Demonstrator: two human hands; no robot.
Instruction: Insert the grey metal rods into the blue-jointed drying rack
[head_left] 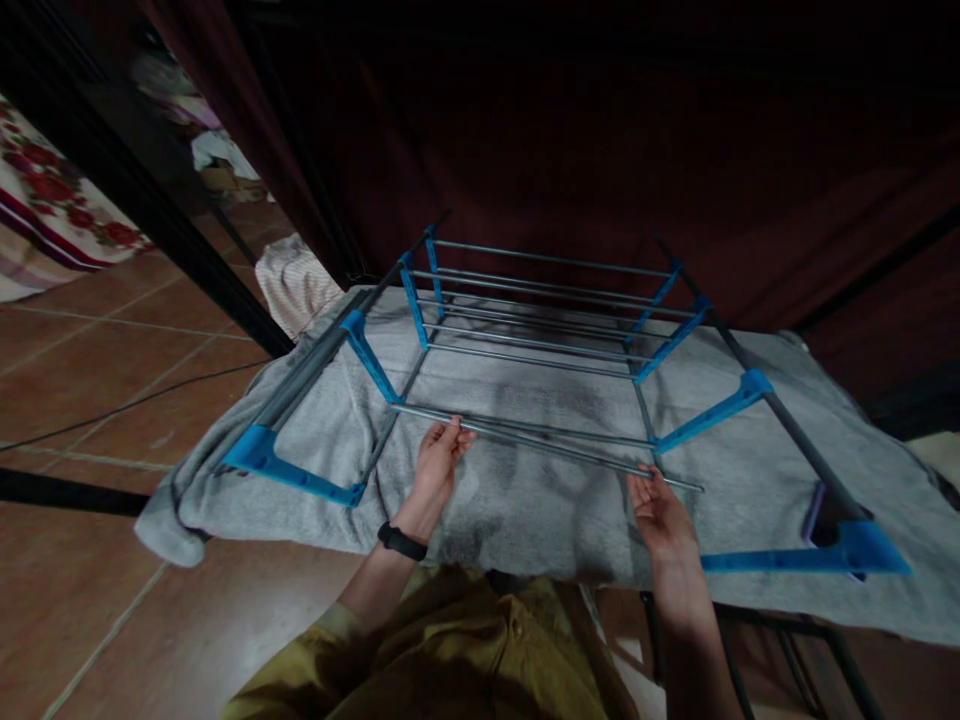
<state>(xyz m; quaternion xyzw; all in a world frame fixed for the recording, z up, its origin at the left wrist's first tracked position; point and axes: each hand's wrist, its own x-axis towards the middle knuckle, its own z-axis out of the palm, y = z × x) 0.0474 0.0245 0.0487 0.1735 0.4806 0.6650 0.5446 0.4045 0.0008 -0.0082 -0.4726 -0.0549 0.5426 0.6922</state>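
Observation:
A thin grey metal rod (555, 446) slants across the front of a rack frame, with both of my hands on it. My left hand (439, 458) pinches it near its left end, close to a blue plastic bracket (373, 360). Farther right, my right hand (660, 505) grips the rod with the fingers, and its free end sticks out past them. The rack (529, 360) lies on a grey blanket and has blue brackets along both sides. Several rods span its far part, and another rod runs just behind the held one.
The grey blanket (525, 510) covers the surface under the rack. A dark object (823, 515) lies by the front right bracket (862, 548). Black metal posts (172, 230) and a dark red curtain (600, 150) stand around. A striped cloth (296, 280) hangs at the far left corner.

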